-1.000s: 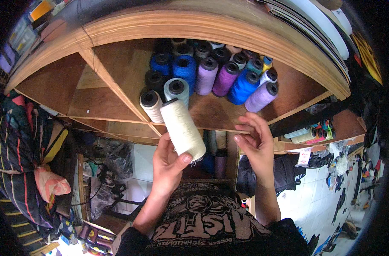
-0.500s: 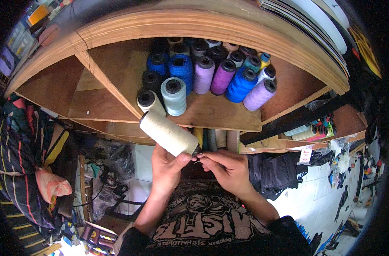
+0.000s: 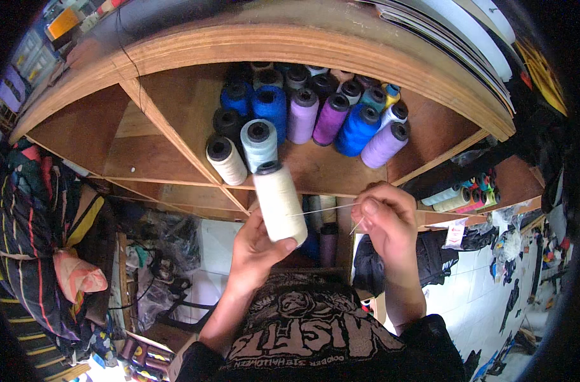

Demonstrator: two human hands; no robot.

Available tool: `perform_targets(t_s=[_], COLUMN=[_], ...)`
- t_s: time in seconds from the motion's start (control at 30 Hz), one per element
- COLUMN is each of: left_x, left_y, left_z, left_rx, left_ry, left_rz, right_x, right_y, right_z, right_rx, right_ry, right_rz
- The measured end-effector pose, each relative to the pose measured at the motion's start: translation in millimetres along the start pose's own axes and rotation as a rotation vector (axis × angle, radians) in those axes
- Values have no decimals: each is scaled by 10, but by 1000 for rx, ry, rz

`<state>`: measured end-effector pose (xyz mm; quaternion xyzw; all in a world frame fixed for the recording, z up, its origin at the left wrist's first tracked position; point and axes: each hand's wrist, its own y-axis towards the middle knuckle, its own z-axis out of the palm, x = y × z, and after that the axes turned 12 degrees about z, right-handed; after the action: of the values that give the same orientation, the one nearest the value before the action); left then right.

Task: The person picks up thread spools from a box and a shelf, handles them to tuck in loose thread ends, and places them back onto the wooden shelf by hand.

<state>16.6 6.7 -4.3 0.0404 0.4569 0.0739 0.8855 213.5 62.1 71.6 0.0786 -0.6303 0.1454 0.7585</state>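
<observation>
1. The step in hand looks like freeing the loose end of thread (image 3: pixel 325 209) from a cream spool (image 3: pixel 278 200) — the strand runs taut from the spool's side across to the right hand (image 3: pixel 386 219).
2. The left hand (image 3: pixel 255 251) holds the cream spool upright just in front of the wooden shelf (image 3: pixel 315 169), fingers wrapped behind it and the thumb pressed on its lower end; the grip is closed firmly around the cone.
3. The right hand sits level with the spool and near it, fingers curled in, thumb and forefinger pinched shut on the thread end.
4. Both forearms rise from the lower edge, elbows tucked close to the chest.
5. The next move, as I judge it, calls for a steady pull to the right while the left hand keeps the cone from turning loose — too sharp a tug could snap the strand.
6. Behind stand coloured spools (image 3: pixel 315 111) packed together on the shelf.
</observation>
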Motion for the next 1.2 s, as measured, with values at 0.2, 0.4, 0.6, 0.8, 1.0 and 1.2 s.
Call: perform_targets(t_s=[0.2,0.4,0.6,0.8,1.0,1.2], left_x=[-269,-435,-259,-161,-128,-76], left_y=[4,73,-39,-50,-68,-112], left_z=[-52,64,145,174,207,174], left_rx=[455,719,312,136,80,35], left_ry=[508,1324,1511,1497,1264,858], left_rz=[134,419,662,791,692,369], right_x=[-432,-52,-16,-174,-320,-511], right_y=[324,404,-11,-126,-146,-45], right_z=[-240,20,296,369,363,293], right_rx=[185,386,-9,-122,-141,-151], right_ry=[-737,-1039,-989,-649,-465,-384], right_rz=[-113,-70,-113,-103,-65,-96])
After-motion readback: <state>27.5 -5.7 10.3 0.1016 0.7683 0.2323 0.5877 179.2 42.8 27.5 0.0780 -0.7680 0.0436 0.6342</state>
